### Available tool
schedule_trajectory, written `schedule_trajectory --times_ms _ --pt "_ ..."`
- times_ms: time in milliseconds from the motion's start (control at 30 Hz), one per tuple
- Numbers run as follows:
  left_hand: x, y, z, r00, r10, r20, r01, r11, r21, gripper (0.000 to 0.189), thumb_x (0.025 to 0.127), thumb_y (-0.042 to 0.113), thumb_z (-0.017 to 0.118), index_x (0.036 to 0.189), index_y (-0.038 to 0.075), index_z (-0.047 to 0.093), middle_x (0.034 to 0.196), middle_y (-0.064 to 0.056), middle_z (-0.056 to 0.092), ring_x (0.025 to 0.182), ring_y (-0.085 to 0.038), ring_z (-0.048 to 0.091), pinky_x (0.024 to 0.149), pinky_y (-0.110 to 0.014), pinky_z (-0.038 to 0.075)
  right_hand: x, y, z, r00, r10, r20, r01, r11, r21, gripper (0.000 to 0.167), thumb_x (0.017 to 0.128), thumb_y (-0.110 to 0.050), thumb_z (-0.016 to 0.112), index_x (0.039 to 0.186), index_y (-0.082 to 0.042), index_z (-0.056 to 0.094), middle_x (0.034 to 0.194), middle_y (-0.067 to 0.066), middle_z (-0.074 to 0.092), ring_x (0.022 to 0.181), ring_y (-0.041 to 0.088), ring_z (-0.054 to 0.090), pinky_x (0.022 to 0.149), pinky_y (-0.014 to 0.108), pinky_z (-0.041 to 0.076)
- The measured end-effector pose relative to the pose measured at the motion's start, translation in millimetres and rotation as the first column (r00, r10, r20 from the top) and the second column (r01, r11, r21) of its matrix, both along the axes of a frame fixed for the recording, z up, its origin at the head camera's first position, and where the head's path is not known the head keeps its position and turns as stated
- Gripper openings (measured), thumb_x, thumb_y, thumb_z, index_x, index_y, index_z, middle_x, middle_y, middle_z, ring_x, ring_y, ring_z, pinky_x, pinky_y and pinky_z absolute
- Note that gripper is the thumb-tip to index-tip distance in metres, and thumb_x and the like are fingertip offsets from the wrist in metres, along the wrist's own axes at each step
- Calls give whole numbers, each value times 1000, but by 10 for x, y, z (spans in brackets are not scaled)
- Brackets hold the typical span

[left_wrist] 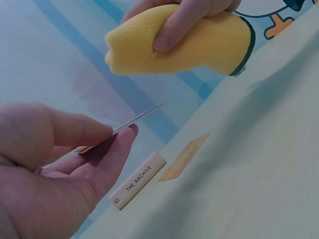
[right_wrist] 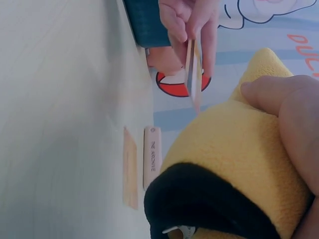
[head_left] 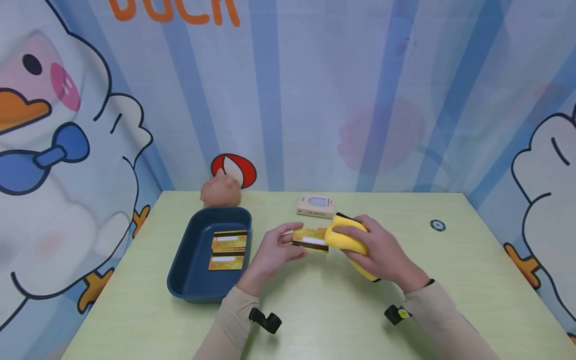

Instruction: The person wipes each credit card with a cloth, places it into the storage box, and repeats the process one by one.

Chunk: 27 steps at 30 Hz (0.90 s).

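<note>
My left hand (head_left: 275, 252) pinches a gold card (head_left: 309, 239) with a dark stripe and a white strip, between thumb and fingers. In my right hand (head_left: 384, 250) is a bunched yellow cloth (head_left: 344, 239) with black edging, gripped just right of the card. The left wrist view shows a gap between cloth and card. Another gold card (left_wrist: 184, 158) lies flat on the table below the hands, beside a small pale box (left_wrist: 137, 181) lettered THE ARCHIVE. Two more gold cards (head_left: 227, 260) lie in the blue tray (head_left: 189, 260), left of my left hand.
A pinkish pig figure (head_left: 220, 191) stands behind the tray, at the table's back edge. Far to the right lies a dark round chip (head_left: 438, 225). A printed curtain (head_left: 306, 100) hangs behind the pale green table (head_left: 472, 280).
</note>
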<state>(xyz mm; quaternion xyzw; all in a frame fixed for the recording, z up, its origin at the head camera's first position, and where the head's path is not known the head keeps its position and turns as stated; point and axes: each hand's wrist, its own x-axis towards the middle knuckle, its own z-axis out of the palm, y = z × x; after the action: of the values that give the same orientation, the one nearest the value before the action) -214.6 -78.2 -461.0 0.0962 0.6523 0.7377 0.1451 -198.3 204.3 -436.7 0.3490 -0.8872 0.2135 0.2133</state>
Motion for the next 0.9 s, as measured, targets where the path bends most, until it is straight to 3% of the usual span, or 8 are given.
schedule_trajectory --times_ms 233,567,800,900 --pt "-1 31 15 1000 -9 -8 9 1000 -3 68 95 -11 66 157 6 45 137 -29 64 111 -28 72 93 -38 61 -46 -188 95 999 52 -4 -52 999 7 51 89 -23 85 137 -27 67 125 12 59 98 23 59 74 41 58" --pt "33 95 19 996 -74 -48 74 997 9 67 96 -10 68 157 6 45 141 -25 63 116 -34 72 93 -45 61 -119 -529 114 989 140 -43 -138 989 56 47 89 -25 85 134 -27 69 126 16 61 100 28 61 76 45 58" --pt "57 108 45 992 -53 -116 48 998 -40 64 90 -19 67 148 2 54 130 -20 64 112 -25 68 89 -35 62 -104 -659 82 990 140 -21 -138 987 83 47 91 -40 82 134 -28 69 137 17 60 113 31 62 83 47 57" --pt "55 111 54 989 -50 -136 44 998 -47 65 88 -22 64 147 2 54 127 -19 63 107 -22 66 86 -31 61 -98 -683 67 991 128 -31 -125 989 77 45 93 -46 78 133 -28 69 137 16 59 108 28 61 78 44 55"
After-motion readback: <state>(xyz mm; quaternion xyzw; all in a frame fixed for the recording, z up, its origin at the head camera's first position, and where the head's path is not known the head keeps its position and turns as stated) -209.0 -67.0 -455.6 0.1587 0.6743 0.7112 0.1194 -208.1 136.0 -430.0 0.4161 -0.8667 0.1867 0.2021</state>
